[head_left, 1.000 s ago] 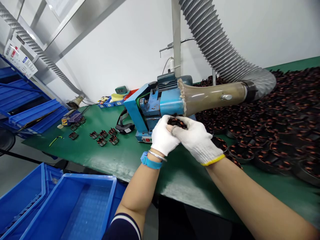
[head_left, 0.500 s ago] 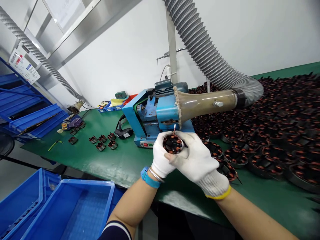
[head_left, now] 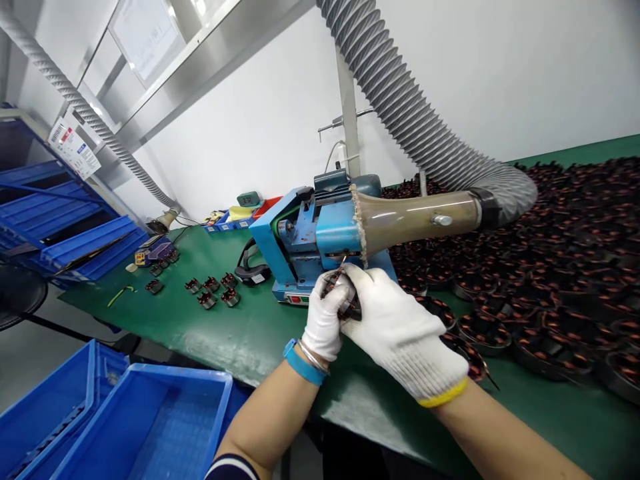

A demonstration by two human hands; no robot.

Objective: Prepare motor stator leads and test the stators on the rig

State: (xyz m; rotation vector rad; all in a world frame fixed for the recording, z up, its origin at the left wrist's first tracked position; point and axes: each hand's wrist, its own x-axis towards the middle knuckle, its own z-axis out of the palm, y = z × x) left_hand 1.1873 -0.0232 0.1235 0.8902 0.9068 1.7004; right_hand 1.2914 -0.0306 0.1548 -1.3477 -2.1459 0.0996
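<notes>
A motor stator (head_left: 349,301), a dark metal ring with copper windings, is held between both my gloved hands. My left hand (head_left: 321,323) grips its left side, with the thumb across its face. The right hand (head_left: 395,323) closes round its right side and top. From its top, a copper wire lead (head_left: 343,262) points up at the slot low on the front of the blue bench machine (head_left: 339,223). Whether the wire's tip is inside the slot I cannot tell. My fingers hide much of the stator.
Many stators (head_left: 550,300) crowd the green bench (head_left: 240,340) on the right. Several more stators (head_left: 207,300) stand left of the machine, near a black strap (head_left: 251,270). A grey extraction hose (head_left: 415,113) joins the machine. Blue bins (head_left: 150,373) stand below at left.
Both hands have tilted the stator, so its face turns away from me, and brought its wire lead close to the machine's slot. The left thumb has moved onto the stator. The view has shifted slightly.
</notes>
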